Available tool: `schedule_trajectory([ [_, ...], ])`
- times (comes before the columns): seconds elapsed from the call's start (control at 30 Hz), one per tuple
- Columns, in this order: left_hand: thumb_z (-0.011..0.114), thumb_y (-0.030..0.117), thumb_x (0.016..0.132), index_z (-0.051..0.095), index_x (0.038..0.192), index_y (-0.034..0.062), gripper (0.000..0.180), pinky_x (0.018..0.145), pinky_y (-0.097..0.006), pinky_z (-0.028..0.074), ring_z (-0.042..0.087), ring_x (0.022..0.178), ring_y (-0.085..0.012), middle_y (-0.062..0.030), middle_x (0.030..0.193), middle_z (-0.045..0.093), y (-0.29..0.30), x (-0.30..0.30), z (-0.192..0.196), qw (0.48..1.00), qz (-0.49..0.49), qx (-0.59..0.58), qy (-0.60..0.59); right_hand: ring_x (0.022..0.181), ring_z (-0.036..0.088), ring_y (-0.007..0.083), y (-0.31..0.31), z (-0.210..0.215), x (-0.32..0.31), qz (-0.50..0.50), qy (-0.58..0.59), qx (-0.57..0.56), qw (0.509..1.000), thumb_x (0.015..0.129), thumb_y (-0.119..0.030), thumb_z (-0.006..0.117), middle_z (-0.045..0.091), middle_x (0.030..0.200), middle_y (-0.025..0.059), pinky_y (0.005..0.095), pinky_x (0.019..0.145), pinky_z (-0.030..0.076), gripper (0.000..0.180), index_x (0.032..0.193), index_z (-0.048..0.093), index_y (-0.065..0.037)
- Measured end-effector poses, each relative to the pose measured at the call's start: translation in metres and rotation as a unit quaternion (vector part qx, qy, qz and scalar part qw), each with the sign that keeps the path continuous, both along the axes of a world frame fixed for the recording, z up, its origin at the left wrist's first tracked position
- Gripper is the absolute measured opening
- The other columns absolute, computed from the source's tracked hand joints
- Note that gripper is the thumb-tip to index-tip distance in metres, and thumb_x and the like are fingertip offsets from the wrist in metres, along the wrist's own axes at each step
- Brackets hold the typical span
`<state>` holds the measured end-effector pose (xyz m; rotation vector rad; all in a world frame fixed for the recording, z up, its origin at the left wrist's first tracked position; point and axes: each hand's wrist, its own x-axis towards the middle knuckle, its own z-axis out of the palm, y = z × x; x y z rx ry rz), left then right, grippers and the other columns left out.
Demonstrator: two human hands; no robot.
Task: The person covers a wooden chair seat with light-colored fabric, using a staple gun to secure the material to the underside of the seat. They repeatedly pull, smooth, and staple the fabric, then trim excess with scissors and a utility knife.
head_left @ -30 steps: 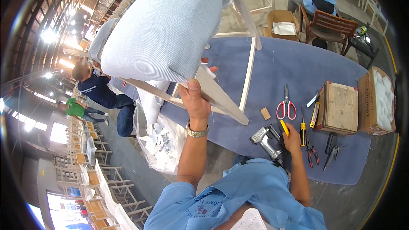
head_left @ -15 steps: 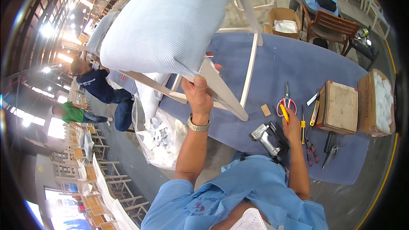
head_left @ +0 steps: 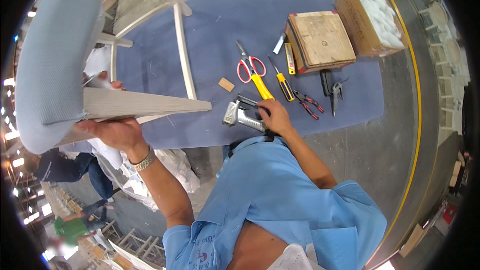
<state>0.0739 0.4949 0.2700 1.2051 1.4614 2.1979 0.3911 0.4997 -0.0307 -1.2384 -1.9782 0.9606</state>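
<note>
My left hand [head_left: 117, 132] is closed round the top of a pale wooden leg [head_left: 150, 104] of a chair, just under its light blue-grey upholstered seat [head_left: 60, 65]. The chair lies tipped over at the left of the blue-covered table [head_left: 230, 15]. My right hand [head_left: 276, 116] has its fingers curled on the dark handle part of a silver staple gun [head_left: 235, 114] at the table's near edge. Just beyond it a yellow-handled tool [head_left: 262, 87] touches red-and-white-handled scissors [head_left: 244, 62]; its far end cannot be made out.
Right of the scissors lie a screwdriver [head_left: 284, 86], a yellow cutter knife [head_left: 290, 57], pliers [head_left: 307, 102] and a black glue gun [head_left: 332, 90]. A wooden box [head_left: 322, 40] and a carton of white stuffing [head_left: 362, 35] stand far right. A person in green [head_left: 70, 230] is at lower left.
My right hand has let go of the yellow-handled tool beside the scissors and moved to the staple gun. The view has swung right; my left hand keeps its hold on the chair.
</note>
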Motion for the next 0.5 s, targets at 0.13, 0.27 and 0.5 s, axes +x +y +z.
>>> schedule_trajectory([
  [0.13, 0.041, 0.080, 0.088, 0.046, 0.135, 0.0015, 0.092, 0.073, -0.033, 0.059, 0.068, 0.092, -0.0269, -0.0221, 0.117, 0.060, -0.001, -0.003, -0.002, 1.000, -0.008, -0.007, 0.005, 0.088, 0.066, 0.0314, 0.032, 0.004, 0.026, -0.116, 0.005, -0.025, 0.993, 0.085, -0.010, 0.066, 0.067, 0.097, 0.0150, 0.0410, 0.079, 0.052, 0.022, 0.105, 0.068, -0.004],
  [0.27, 0.040, 0.080, 0.087, 0.045, 0.136, 0.0025, 0.092, 0.074, -0.034, 0.059, 0.067, 0.088, -0.0262, -0.0206, 0.116, 0.060, -0.001, -0.003, 0.000, 0.999, -0.013, 0.007, -0.035, 0.088, 0.066, 0.0329, 0.078, 0.001, 0.004, -0.091, 0.000, 0.012, 0.996, 0.084, -0.013, 0.069, 0.066, 0.097, 0.0150, 0.0434, 0.079, 0.052, 0.026, 0.108, 0.065, -0.004],
  [0.5, 0.041, 0.082, 0.086, 0.040, 0.139, 0.0023, 0.096, 0.071, -0.034, 0.057, 0.067, 0.082, -0.0250, -0.0195, 0.113, 0.061, 0.005, 0.006, 0.006, 1.000, 0.006, -0.007, 0.017, 0.100, 0.064, 0.0433, 0.097, -0.006, -0.046, -0.040, -0.260, -0.073, 0.962, 0.080, -0.026, 0.076, 0.064, 0.110, 0.0202, 0.0528, 0.081, 0.052, 0.052, 0.122, 0.049, -0.009],
])
